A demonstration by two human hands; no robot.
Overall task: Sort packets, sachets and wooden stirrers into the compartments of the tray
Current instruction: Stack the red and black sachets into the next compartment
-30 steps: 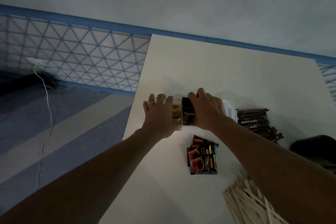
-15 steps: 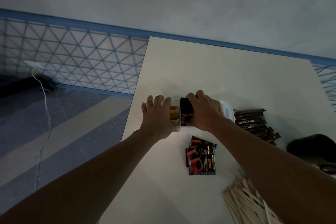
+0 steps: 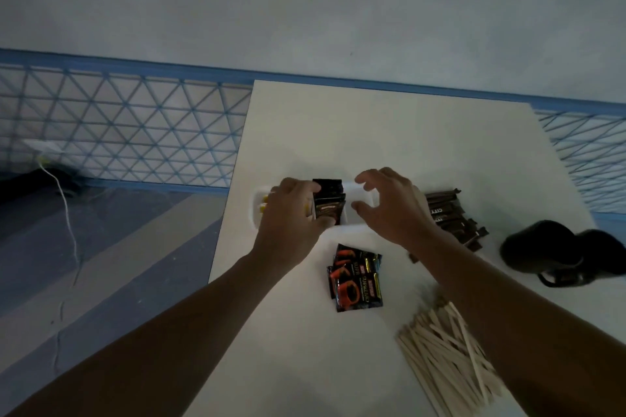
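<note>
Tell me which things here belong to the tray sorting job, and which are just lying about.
Job: white tray, dark packets standing in it, yellow sachets, black-orange packets, brown stick sachets, wooden stirrers.
Lying about: black object at right, white cable at left.

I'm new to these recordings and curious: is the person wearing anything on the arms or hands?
The left forearm and right forearm are bare, with no sleeves in view, and the left hand and right hand have no gloves. No watch or wristband sits at either wrist. The picture is too dim to tell about rings.
</note>
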